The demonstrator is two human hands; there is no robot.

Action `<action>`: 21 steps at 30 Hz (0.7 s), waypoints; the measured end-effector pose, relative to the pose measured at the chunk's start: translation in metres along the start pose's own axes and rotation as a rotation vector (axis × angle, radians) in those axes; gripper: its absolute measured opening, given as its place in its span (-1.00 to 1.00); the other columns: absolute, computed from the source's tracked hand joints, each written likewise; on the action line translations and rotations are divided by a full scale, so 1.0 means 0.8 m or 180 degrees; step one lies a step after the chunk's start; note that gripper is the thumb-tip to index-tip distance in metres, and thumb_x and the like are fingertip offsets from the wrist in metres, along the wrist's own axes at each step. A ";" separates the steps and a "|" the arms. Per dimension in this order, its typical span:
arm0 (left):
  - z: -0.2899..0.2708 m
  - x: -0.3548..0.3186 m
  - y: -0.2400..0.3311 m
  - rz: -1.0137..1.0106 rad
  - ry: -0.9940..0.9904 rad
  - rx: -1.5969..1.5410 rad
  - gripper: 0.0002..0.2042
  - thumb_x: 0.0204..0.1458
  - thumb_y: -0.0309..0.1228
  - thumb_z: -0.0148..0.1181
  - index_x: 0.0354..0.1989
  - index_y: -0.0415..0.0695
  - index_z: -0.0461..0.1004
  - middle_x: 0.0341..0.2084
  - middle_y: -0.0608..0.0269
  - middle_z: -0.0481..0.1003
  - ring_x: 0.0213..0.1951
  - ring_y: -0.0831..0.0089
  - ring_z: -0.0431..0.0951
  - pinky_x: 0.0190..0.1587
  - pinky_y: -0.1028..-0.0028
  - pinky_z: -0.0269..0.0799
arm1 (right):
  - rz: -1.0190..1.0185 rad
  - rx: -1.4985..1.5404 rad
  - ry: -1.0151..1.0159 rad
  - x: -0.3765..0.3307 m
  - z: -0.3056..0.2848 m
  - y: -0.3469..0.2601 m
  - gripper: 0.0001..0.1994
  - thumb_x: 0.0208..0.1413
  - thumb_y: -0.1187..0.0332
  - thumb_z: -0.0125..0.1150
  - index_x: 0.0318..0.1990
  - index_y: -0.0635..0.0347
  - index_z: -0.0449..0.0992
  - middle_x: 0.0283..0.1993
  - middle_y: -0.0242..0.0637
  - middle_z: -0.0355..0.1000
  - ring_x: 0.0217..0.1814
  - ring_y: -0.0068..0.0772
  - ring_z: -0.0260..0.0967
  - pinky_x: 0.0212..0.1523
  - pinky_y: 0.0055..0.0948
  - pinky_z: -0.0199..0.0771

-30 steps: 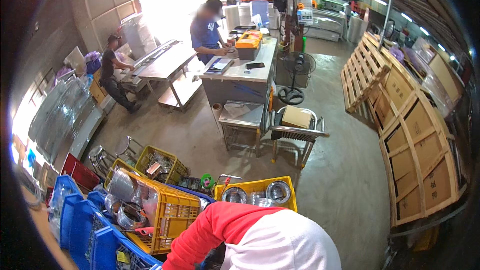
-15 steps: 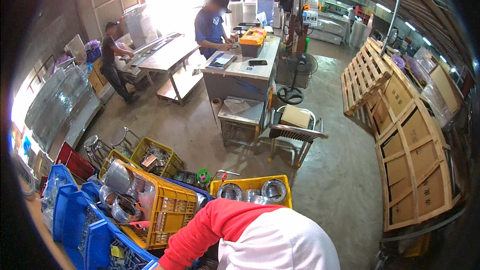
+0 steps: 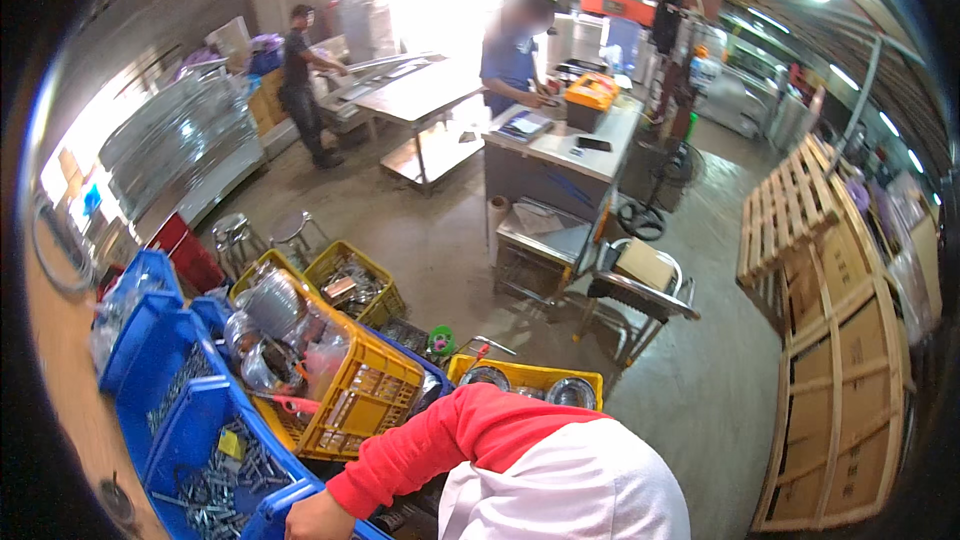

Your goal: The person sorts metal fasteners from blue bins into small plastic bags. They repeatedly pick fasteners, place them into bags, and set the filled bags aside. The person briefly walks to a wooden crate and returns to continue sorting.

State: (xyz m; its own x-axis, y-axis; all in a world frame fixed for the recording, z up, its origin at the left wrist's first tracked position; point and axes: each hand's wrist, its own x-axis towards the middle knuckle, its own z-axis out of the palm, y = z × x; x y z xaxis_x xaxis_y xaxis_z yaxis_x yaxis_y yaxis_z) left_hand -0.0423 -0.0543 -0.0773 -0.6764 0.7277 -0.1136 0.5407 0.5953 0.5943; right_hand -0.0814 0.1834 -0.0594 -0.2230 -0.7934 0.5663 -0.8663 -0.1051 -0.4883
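Observation:
My left arm, in a red sleeve, reaches down to the left past my white garment. At the lower edge, my left hand (image 3: 318,518) is at the rim of a blue bin (image 3: 275,508). Its fingers are mostly cut off by the picture's edge, so what it holds, if anything, is hidden. Beside it, another blue bin (image 3: 180,395) has a compartment of loose bolts (image 3: 215,490) with a small yellow tag (image 3: 231,443) among them. My right hand is out of sight.
A tilted yellow crate (image 3: 375,390) holds coiled wire and plastic bags. Behind my arm sits a yellow tray (image 3: 590,380) of coils. Two people (image 3: 510,60) (image 3: 300,80) stand at tables farther back. A chair (image 3: 650,290) bears a cardboard box; wooden crating (image 3: 835,340) lines the right.
The view has shifted, so the scene sits farther right and more of the blue bins shows. My left hand has come into view at the lower edge.

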 end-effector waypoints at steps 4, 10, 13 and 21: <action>0.000 -0.005 0.017 -0.0185 0.0020 0.0393 -0.62 0.18 -0.18 0.22 -0.03 -0.27 0.54 -0.17 -0.26 0.59 -0.17 -0.08 0.62 -0.19 0.08 0.51 | 0.0009 0.0656 0.0705 -0.008 0.016 0.003 -0.79 0.04 0.29 0.42 -0.34 0.28 0.62 -0.38 -0.03 0.56 -0.29 0.04 0.54 -0.29 -0.15 0.49; -0.005 -0.004 0.036 -0.0636 0.0282 -0.0134 -0.68 0.04 -0.32 0.33 -0.07 -0.22 0.56 -0.26 -0.07 0.60 -0.28 0.21 0.62 -0.26 0.22 0.47 | 0.0334 0.1247 0.0446 0.001 0.009 0.005 -0.76 0.11 0.30 0.39 -0.31 0.33 0.56 -0.39 -0.03 0.50 -0.31 -0.02 0.51 -0.29 -0.21 0.45; -0.012 0.002 0.052 -0.0982 0.0789 -0.1119 -0.79 -0.04 -0.43 0.36 -0.22 -0.23 0.61 -0.44 0.29 0.61 -0.41 0.52 0.57 -0.37 0.42 0.45 | 0.0471 0.1166 0.0536 0.019 -0.010 0.001 -0.72 0.15 0.24 0.37 -0.29 0.34 0.55 -0.40 -0.02 0.49 -0.32 -0.02 0.51 -0.31 -0.22 0.44; -0.057 0.006 0.068 -0.0600 0.1615 -0.0957 -0.72 0.06 -0.28 0.34 -0.16 -0.23 0.63 -0.47 0.07 0.61 -0.39 0.44 0.59 -0.29 0.32 0.47 | 0.1037 0.1078 0.0488 0.023 -0.060 0.042 -0.87 0.21 0.38 0.28 -0.18 0.19 0.68 -0.28 -0.10 0.61 -0.30 -0.19 0.60 -0.24 -0.28 0.59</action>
State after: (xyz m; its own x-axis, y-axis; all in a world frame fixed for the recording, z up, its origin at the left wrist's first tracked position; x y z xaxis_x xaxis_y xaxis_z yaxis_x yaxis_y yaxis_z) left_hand -0.0391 -0.0342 -0.0091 -0.9401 0.3226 0.1104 0.2740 0.5222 0.8076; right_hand -0.1363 0.1939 -0.0335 -0.5432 -0.7228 0.4270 -0.5524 -0.0753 -0.8302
